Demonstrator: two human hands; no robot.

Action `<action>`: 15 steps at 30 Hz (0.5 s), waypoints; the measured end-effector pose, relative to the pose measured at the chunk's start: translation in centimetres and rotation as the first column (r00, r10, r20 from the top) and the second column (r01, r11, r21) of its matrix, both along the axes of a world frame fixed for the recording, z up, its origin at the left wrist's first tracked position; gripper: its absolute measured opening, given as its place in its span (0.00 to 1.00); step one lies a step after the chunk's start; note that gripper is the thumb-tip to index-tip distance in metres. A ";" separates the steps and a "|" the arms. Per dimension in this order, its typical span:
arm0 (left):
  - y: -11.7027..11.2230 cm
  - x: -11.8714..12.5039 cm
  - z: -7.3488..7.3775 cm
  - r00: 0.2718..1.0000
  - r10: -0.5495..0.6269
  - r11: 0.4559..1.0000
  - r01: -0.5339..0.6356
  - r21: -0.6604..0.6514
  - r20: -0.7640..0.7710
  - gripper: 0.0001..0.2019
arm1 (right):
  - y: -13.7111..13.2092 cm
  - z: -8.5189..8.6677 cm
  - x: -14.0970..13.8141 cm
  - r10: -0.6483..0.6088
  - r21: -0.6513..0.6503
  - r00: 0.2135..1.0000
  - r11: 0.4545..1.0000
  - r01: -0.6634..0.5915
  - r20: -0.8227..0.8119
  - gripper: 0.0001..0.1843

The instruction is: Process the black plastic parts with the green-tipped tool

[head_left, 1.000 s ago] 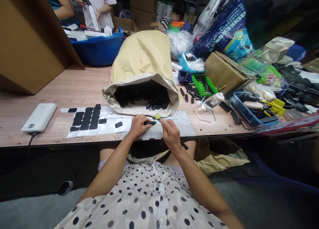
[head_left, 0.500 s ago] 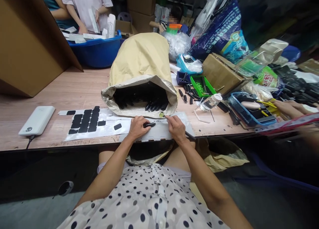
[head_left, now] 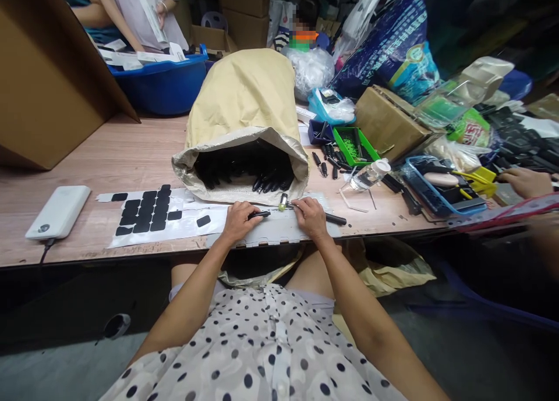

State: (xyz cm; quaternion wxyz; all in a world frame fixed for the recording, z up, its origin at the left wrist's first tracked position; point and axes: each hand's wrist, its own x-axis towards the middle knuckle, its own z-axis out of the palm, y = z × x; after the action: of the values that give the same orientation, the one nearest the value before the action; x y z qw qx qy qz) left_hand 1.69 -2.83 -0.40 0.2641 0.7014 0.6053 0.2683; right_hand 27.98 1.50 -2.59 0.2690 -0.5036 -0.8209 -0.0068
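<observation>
My left hand [head_left: 237,220] is closed around a small black stick-like part [head_left: 259,214] at the table's near edge. My right hand [head_left: 311,216] grips a thin black-handled tool [head_left: 328,217] whose tip reaches a small yellow-green piece [head_left: 283,201] lying on the grey sheet [head_left: 279,231] between both hands. Just behind them a tan paper sack [head_left: 243,107] lies on its side, its open mouth showing several black parts [head_left: 244,173]. A white backing sheet [head_left: 144,222] carrying several black pads [head_left: 146,210] lies left of my left hand.
A white power bank [head_left: 57,210] sits far left, a large cardboard box [head_left: 48,81] behind it. Right of the sack are a green tray [head_left: 354,146], a clear bottle [head_left: 369,176], a blue basket [head_left: 443,185] and another person's hand [head_left: 526,181]. People stand by a blue tub [head_left: 163,84].
My right hand has slid right and lowered, so the tool now lies flatter along the table with its handle pointing right. The view has shifted slightly. My left hand keeps its hold.
</observation>
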 end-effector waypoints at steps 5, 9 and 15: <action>-2.9 0.4 2.1 0.963 -0.166 0.986 0.162 0.037 0.210 0.12 | 0.0 0.1 0.0 0.005 0.002 1.000 1.000 -0.005 -0.008 0.14; -7.2 2.3 0.6 0.861 -0.402 0.875 0.462 -0.147 0.312 0.09 | -0.1 0.2 -0.2 -0.002 0.001 1.000 1.000 0.002 -0.017 0.14; -8.4 3.9 -7.9 0.987 -0.141 0.932 0.157 -0.326 0.071 0.05 | 0.0 0.1 -0.2 0.000 -0.026 1.000 1.000 -0.001 -0.003 0.14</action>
State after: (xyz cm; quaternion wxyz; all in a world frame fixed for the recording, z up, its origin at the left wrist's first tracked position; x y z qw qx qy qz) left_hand 5.55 -11.23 -8.30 0.4114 0.6846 0.5805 0.1582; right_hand 27.77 1.49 -2.44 0.2639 -0.5068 -0.8206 0.0046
